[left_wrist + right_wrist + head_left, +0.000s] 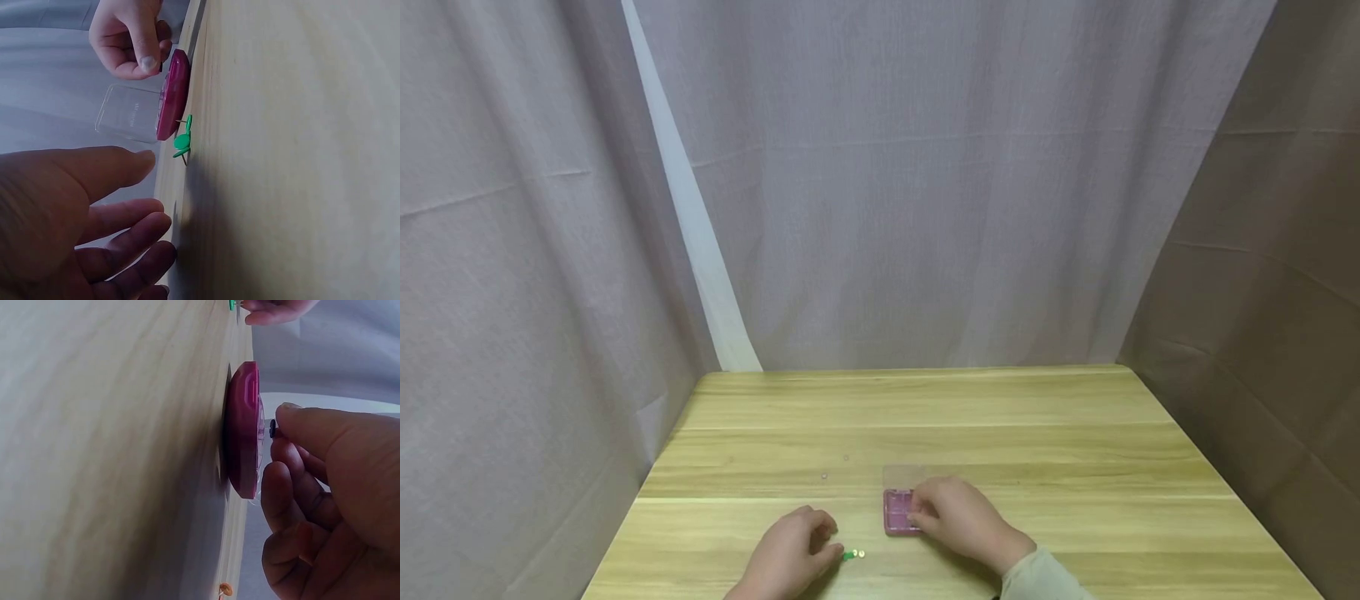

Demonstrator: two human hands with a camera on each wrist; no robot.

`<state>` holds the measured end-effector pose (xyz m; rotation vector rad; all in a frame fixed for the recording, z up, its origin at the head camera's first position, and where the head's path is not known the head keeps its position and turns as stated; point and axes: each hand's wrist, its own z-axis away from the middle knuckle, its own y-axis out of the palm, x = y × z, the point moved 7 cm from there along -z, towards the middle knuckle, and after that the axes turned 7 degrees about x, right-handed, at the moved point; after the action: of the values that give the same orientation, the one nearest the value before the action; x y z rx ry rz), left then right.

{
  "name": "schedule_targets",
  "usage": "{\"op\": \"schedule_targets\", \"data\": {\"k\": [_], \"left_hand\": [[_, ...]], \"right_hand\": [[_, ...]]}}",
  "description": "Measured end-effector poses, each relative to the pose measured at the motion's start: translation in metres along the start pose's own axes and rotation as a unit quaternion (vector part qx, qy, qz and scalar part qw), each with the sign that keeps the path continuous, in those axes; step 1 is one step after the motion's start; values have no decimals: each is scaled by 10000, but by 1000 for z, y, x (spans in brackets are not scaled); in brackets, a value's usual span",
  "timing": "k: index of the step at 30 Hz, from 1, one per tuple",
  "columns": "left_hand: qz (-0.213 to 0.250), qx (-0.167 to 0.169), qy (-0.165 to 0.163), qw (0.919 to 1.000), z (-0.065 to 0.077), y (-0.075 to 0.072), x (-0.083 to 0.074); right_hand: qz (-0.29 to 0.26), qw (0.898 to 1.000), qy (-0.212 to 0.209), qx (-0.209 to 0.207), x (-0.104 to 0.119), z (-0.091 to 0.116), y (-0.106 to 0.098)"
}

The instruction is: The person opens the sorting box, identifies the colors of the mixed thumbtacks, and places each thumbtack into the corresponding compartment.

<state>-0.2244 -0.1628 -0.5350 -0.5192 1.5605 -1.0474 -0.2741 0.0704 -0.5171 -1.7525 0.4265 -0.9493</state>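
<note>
My right hand [962,517] is over a small magenta compartment box [898,529], its thumb and forefinger pinching a dark thumbtack [272,428] just above the compartments. The box's clear lid [128,115] stands swung back on the far side. My left hand [793,546] hovers left of the box with loosely bent fingers and nothing between them. Close to its thumb, several green thumbtacks [182,142] lie on the table, metal pins pointing different ways. What sits inside the compartments is too small to make out.
An orange thumbtack [225,589] lies on the wooden table [1037,433] on the right hand's side. Farther back is a tiny pale object [823,476], too small to identify. Grey curtains [925,208] hang behind the table and at both sides.
</note>
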Motion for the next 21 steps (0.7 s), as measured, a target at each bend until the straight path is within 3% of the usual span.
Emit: {"op": "schedule_targets", "data": {"k": [7,21], "left_hand": [[33,-72,123,9999,-1,2,2],[141,7,226,9996,-2,6,0]], "right_hand": [[-17,10000,40,-53,-2,3,-1],[-78,9977,564,-361,-20,19,-21]]}}
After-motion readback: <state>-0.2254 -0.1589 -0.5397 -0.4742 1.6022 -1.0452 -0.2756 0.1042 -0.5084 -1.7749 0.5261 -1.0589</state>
